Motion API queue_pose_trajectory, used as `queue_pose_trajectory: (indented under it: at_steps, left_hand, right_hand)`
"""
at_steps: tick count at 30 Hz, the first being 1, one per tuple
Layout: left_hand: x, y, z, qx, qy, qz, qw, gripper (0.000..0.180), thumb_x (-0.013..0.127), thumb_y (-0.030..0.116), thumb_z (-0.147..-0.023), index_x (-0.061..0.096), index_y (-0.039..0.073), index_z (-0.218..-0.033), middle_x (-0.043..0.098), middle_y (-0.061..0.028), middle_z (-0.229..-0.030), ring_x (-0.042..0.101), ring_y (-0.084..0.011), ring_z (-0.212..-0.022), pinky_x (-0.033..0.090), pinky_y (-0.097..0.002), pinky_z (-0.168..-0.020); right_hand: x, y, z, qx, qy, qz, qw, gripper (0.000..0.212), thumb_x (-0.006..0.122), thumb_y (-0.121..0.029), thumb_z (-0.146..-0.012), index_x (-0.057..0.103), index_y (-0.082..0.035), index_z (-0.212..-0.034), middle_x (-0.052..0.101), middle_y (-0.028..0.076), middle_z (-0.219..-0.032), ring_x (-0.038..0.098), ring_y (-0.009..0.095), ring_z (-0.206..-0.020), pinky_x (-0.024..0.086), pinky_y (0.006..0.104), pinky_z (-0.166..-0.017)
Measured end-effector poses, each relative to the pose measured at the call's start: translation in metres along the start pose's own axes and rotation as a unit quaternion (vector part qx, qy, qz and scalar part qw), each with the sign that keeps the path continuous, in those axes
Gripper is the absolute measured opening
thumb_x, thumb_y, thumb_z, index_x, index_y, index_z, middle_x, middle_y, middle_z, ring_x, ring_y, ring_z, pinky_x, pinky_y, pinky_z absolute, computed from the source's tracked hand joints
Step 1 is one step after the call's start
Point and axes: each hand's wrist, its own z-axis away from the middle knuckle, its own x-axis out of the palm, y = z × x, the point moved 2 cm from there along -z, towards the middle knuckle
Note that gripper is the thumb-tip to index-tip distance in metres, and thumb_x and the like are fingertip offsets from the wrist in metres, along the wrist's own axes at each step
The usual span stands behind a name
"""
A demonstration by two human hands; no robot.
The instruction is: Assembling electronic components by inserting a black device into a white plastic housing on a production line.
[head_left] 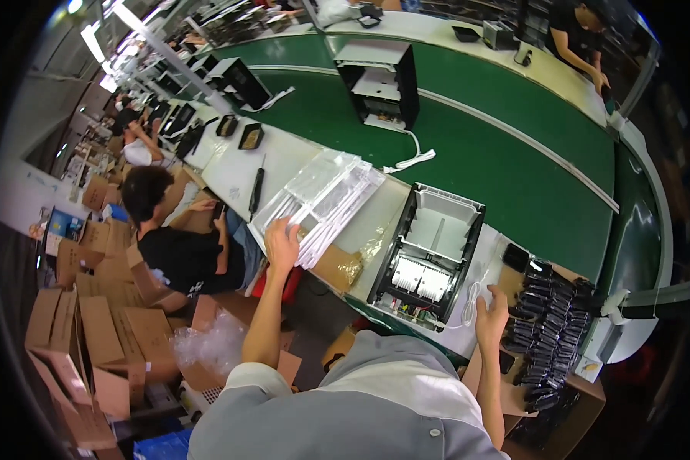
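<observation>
My left hand [282, 244] is at the near edge of a stack of white plastic frame panels [326, 195], fingers apart and touching the outermost ones; no firm grip shows. In front of me on the bench sits a black appliance housing [383, 270] with its inside exposed. It has a white bin-like compartment [438, 230], white ribbed rollers [420, 277] and wiring at its near end. My right hand [492, 313] is raised beside the housing's right side, fingers apart and holding nothing. A coiled white cable [471, 305] lies just left of its fingertips.
At right, a carton holds several black plastic-wrapped parts [548, 322]. A screwdriver [257, 188] lies beyond the panels. Another housing [377, 80] stands on the green conveyor [498, 165]. A seated person [180, 257] is close at left, among cardboard boxes [103, 337].
</observation>
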Motion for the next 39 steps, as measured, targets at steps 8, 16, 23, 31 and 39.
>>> queue_pose_trajectory:
  at_steps: [8, 16, 23, 31, 39]
  left_hand:
    - [-0.17, 0.171, -0.068, 0.152, -0.117, 0.12, 0.974, 0.02, 0.081, 0.009, -0.079, 0.073, 0.0, -0.095, 0.067, -0.0126, -0.079, 0.066, -0.0238, -0.068, 0.049, -0.0312, -0.061]
    - [-0.143, 0.254, -0.131, 0.386, -0.109, 0.146, 0.904, 0.036, 0.084, 0.01, -0.078, 0.071, -0.001, -0.109, 0.072, -0.0158, -0.099, 0.069, -0.0262, -0.083, 0.052, -0.0332, -0.073]
    - [0.035, 0.216, -0.098, 0.097, -0.273, 0.374, 0.881, 0.028, 0.069, 0.012, -0.094, 0.068, -0.002, -0.119, 0.073, -0.0124, -0.095, 0.067, -0.0186, -0.079, 0.052, -0.0335, -0.07]
    - [0.184, 0.242, -0.105, 0.31, -0.337, 0.347, 0.818, 0.027, 0.071, 0.012, -0.089, 0.07, -0.002, -0.112, 0.067, -0.0166, -0.096, 0.065, -0.036, -0.088, 0.052, -0.0402, -0.077]
    - [0.239, 0.243, -0.099, 0.443, -0.273, 0.282, 0.806, 0.019, 0.066, 0.013, -0.092, 0.066, 0.003, -0.108, 0.068, -0.0139, -0.106, 0.065, -0.0364, -0.093, 0.053, -0.0462, -0.077]
  right_hand:
    - [-0.012, -0.148, -0.035, -0.291, 0.027, -0.025, 0.956, 0.085, 0.076, -0.015, -0.085, 0.03, 0.001, -0.154, 0.031, 0.022, -0.16, 0.033, 0.037, -0.147, 0.025, 0.0437, -0.122]
    - [-0.027, -0.099, 0.016, -0.061, 0.034, -0.359, 0.931, 0.029, 0.058, -0.015, -0.104, 0.06, 0.006, -0.124, 0.068, 0.005, -0.108, 0.061, 0.009, -0.093, 0.048, 0.0238, -0.084]
    - [0.041, -0.065, 0.104, 0.142, 0.286, -0.477, 0.819, 0.034, 0.05, -0.022, -0.108, 0.055, 0.005, -0.128, 0.067, 0.01, -0.119, 0.064, 0.017, -0.106, 0.051, 0.033, -0.094]
    - [0.143, -0.049, 0.153, 0.314, 0.19, -0.303, 0.88, 0.041, 0.054, -0.027, -0.106, 0.066, 0.008, -0.09, 0.068, 0.01, -0.075, 0.065, 0.014, -0.063, 0.054, 0.0277, -0.054]
    - [0.179, -0.064, 0.13, 0.385, 0.167, -0.289, 0.86, 0.051, 0.056, -0.034, -0.104, 0.065, 0.008, -0.076, 0.064, 0.011, -0.062, 0.061, 0.014, -0.05, 0.048, 0.0271, -0.042]
